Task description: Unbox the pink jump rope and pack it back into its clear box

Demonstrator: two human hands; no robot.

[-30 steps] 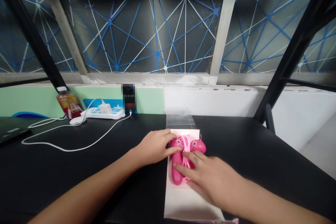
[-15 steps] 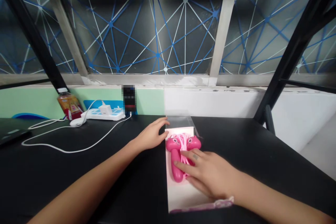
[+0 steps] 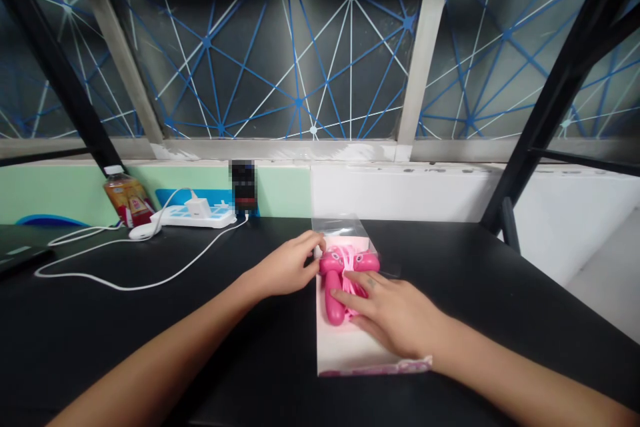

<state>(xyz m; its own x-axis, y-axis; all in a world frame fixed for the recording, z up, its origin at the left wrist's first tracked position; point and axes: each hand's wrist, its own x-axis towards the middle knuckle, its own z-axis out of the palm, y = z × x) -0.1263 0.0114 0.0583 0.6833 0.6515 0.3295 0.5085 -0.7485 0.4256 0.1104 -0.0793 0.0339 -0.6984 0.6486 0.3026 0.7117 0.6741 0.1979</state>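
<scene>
A pink jump rope [image 3: 334, 300] lies bundled on a pale card [image 3: 345, 350], its light pink cord gathered between two handles with animal-face tops. Clear plastic packaging [image 3: 340, 225] sticks out past the card's far end and shows faintly along its right side. My right hand [image 3: 390, 310] lies over the right handle and the cord, its fingertips reaching the left handle; its thumb is hidden. At the far left corner, my left hand [image 3: 293, 263] curls its fingers and thumb round the edge of the packaging, beside the left handle's top.
On the black table [image 3: 475, 320], a white power strip [image 3: 173, 215] with a charger [image 3: 199, 207] stands at the back left. A drink bottle [image 3: 127, 197] leans beside it. A white cable [image 3: 125, 288] loops forward. A dark device [image 3: 25, 257] lies at the far left.
My left hand has left the left handle, reached out to the far corner and curled in there. Card and jump rope have slid away from me, my right hand staying on them.
</scene>
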